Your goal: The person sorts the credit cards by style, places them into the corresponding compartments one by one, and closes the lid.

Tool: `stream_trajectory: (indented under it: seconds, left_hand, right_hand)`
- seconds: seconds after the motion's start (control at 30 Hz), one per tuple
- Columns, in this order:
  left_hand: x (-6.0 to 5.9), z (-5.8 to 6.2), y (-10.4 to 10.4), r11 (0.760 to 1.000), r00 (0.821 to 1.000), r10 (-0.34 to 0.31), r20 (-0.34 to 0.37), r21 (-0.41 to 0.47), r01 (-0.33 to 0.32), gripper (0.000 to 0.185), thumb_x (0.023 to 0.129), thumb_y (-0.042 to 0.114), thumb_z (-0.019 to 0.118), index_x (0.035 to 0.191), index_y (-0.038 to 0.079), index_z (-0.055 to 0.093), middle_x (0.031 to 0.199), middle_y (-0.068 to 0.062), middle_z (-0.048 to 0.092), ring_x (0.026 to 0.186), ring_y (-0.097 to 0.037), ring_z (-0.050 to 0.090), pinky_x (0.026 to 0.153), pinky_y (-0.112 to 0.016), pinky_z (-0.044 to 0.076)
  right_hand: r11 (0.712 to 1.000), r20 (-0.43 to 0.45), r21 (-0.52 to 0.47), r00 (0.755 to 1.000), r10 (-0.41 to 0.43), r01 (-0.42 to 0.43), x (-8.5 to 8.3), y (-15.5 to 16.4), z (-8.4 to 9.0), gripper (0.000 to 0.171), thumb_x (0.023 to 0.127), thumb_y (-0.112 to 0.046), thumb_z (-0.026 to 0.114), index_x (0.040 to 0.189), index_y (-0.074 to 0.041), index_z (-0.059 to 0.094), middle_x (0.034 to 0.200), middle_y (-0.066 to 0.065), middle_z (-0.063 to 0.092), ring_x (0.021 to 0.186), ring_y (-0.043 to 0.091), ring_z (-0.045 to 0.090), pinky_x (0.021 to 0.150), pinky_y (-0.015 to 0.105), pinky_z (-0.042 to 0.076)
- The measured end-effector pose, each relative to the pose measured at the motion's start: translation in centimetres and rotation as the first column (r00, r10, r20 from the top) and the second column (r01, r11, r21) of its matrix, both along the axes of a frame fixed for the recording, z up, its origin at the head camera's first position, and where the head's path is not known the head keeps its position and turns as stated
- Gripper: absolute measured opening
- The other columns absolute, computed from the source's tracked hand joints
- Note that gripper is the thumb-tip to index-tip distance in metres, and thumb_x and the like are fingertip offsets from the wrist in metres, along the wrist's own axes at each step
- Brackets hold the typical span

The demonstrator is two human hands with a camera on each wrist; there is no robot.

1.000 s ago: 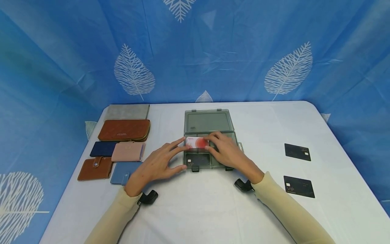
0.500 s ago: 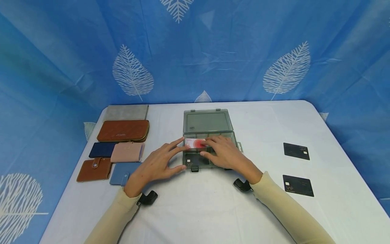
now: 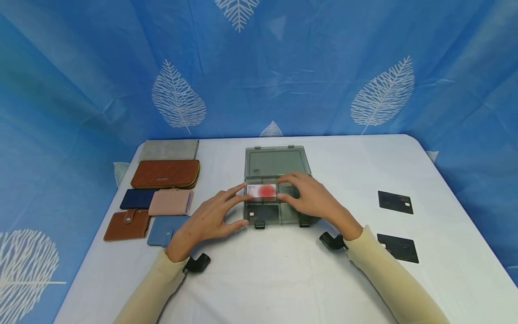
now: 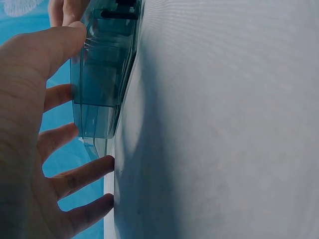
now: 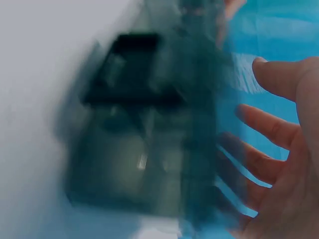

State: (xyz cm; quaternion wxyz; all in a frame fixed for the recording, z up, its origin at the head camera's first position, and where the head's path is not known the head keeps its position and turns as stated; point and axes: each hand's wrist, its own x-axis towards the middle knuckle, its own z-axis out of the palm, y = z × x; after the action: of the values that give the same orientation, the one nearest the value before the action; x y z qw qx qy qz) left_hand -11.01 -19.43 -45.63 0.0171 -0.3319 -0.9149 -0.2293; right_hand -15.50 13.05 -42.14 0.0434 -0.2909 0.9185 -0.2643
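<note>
Two hands on the white desk [image 3: 263,279], both fingers relaxed and spread, gripping nothing. Left hand [image 3: 206,220] braces the left wall of the grey box [image 3: 279,211], thumb at its front corner. Right hand [image 3: 313,200] hovers over the right compartments, fingertips by the red-and-white card [image 3: 262,191] lying in the back-left compartment. Black card [image 3: 259,213] sits in the front-left one. Lid [image 3: 277,161] lies open behind.
</note>
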Motion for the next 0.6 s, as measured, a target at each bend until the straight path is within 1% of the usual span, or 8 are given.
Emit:
stream_trajectory:
  seconds: [0.13, 0.3, 0.43, 0.6]
  left_hand:
    - [0.0, 0.0, 0.0, 1.0, 1.0, -0.005, -0.003, 0.004, 0.005, 0.068, 0.098, 0.048, 0.078, 0.158, 0.024, 0.056, 0.174, -0.009, 0.036, 0.138, -0.036, 0.058, 0.096, -0.058, 0.057]
    - [-0.1, 0.0, 0.0, 1.0, 1.0, -0.006, -0.005, 0.001, 0.006, 0.069, 0.097, 0.048, 0.078, 0.158, 0.023, 0.057, 0.174, -0.01, 0.036, 0.139, -0.036, 0.058, 0.098, -0.058, 0.057]
    - [-0.1, 0.0, -0.1, 1.0, 1.0, -0.004, 0.0, 0.001, 0.004, 0.069, 0.097, 0.048, 0.078, 0.158, 0.023, 0.057, 0.174, -0.009, 0.036, 0.139, -0.036, 0.057, 0.098, -0.058, 0.056]
    - [-0.1, 0.0, -0.1, 1.0, 1.0, -0.009, 0.0, 0.007, 0.009, 0.069, 0.097, 0.048, 0.078, 0.158, 0.023, 0.057, 0.174, -0.01, 0.036, 0.137, -0.036, 0.059, 0.096, -0.057, 0.057]
  right_hand:
    - [0.999, 0.036, -0.04, 0.999, -0.012, 0.014, -0.6, 2.0, 0.8, 0.053, 0.103, -0.034, 0.076, 0.15, -0.012, 0.064, 0.153, 0.016, 0.059, 0.144, 0.04, 0.053, 0.113, 0.065, 0.044]
    - [0.997, 0.037, -0.054, 0.998, -0.049, 0.051, -1.0, 4.9, 1.1, 0.055, 0.103, -0.031, 0.077, 0.152, -0.011, 0.062, 0.151, 0.017, 0.06, 0.141, 0.041, 0.054, 0.112, 0.066, 0.043]
    - [0.996, 0.039, -0.044, 0.997, -0.072, 0.074, -1.0, 7.2, 1.1, 0.057, 0.102, -0.029, 0.078, 0.153, -0.009, 0.06, 0.15, 0.018, 0.061, 0.137, 0.042, 0.057, 0.11, 0.066, 0.044]
    - [0.995, 0.035, -0.027, 0.995, -0.093, 0.094, -0.8, 9.7, 1.2, 0.057, 0.101, -0.025, 0.079, 0.151, -0.004, 0.061, 0.147, 0.019, 0.062, 0.132, 0.042, 0.059, 0.107, 0.065, 0.047]
